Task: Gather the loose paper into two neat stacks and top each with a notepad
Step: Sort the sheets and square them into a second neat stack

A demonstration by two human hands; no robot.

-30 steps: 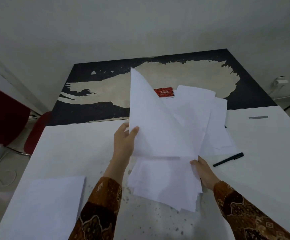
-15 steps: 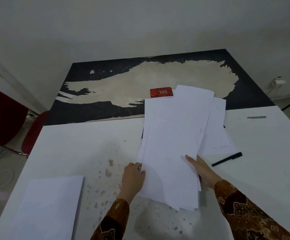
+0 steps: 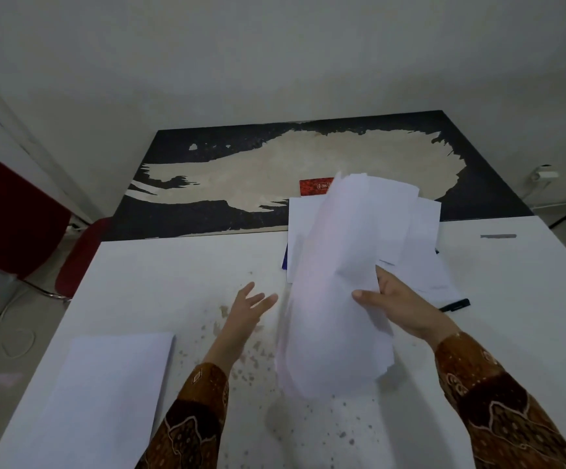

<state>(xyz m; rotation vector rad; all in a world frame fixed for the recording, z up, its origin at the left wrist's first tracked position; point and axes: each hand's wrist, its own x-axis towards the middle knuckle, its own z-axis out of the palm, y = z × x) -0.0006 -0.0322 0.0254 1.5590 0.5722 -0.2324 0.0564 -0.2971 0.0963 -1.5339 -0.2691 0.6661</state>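
the white surface [image 3: 160,272] has many small brown chips in its paint near the middle and front. on its front left part lies one neat stack of paper [image 3: 105,394]. at the far right lie loose sheets [image 3: 423,265], spread over each other, with a dark blue edge [image 3: 284,258] showing under their left side. a black pen [image 3: 456,305] lies just beside them. behind stands a dark surface [image 3: 207,214] with worn pale patches; a red notepad [image 3: 313,187] lies on it.
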